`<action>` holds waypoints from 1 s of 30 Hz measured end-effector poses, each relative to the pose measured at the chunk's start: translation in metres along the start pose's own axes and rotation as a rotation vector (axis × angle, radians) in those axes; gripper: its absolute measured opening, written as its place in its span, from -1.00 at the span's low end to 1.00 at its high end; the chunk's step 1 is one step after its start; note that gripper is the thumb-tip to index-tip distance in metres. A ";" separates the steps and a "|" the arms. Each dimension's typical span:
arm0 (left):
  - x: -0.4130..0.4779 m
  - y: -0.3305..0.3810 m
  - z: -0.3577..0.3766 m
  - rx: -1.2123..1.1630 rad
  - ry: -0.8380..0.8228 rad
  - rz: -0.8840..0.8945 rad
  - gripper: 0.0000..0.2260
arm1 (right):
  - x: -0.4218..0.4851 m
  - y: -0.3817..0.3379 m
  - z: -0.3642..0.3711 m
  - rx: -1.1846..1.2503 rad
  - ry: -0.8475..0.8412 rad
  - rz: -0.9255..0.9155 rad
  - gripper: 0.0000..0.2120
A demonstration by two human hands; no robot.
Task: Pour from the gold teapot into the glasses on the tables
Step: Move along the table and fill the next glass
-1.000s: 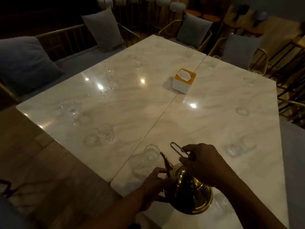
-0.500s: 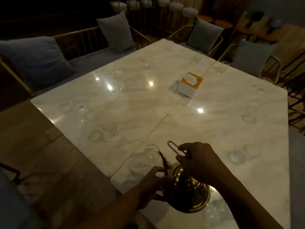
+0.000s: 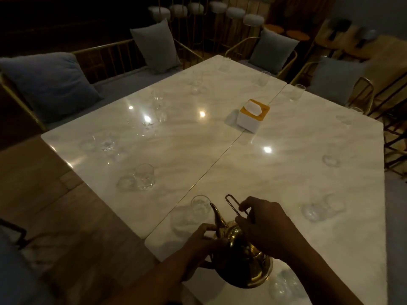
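The gold teapot (image 3: 244, 264) hangs tilted over the near edge of the right marble table (image 3: 286, 177). My right hand (image 3: 264, 225) grips its wire handle from above. My left hand (image 3: 201, 246) holds the pot's body just below the spout. The spout tip sits at the rim of a clear glass (image 3: 199, 204) near the seam between the tables. Another glass (image 3: 144, 176) stands on the left table (image 3: 176, 137). Several more glasses are spread over both tops, one (image 3: 317, 209) at the right and one (image 3: 284, 285) beside the pot.
A white tissue box with an orange lid (image 3: 253, 114) stands near the seam between the tables. Gold-framed chairs with grey cushions (image 3: 49, 84) line the left and far sides. Wooden floor (image 3: 55, 216) lies at the lower left.
The view has shifted, so the tables sit further right and lower in frame. The teapot and both hands stay at the same glass, with the spout still at its rim.
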State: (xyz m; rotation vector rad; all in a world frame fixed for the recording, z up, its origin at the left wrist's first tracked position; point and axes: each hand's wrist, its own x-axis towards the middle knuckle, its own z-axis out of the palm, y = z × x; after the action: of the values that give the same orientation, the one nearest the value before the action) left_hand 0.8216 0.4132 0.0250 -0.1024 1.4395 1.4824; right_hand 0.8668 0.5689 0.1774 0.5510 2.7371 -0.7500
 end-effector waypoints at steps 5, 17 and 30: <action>0.001 -0.003 -0.004 0.020 0.041 0.049 -0.43 | -0.013 0.009 0.006 -0.005 -0.025 0.040 -0.74; -0.012 0.004 0.012 0.033 0.043 0.160 -0.38 | -0.042 0.022 -0.001 0.080 0.114 0.053 -0.83; -0.048 0.011 0.108 0.050 0.045 0.382 -0.38 | -0.104 0.079 -0.071 0.154 0.318 -0.106 -0.82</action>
State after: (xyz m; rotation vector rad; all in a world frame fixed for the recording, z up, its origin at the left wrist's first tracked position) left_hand 0.8973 0.4722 0.0945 0.1805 1.5933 1.7574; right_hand 0.9831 0.6391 0.2368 0.6073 3.0369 -0.9809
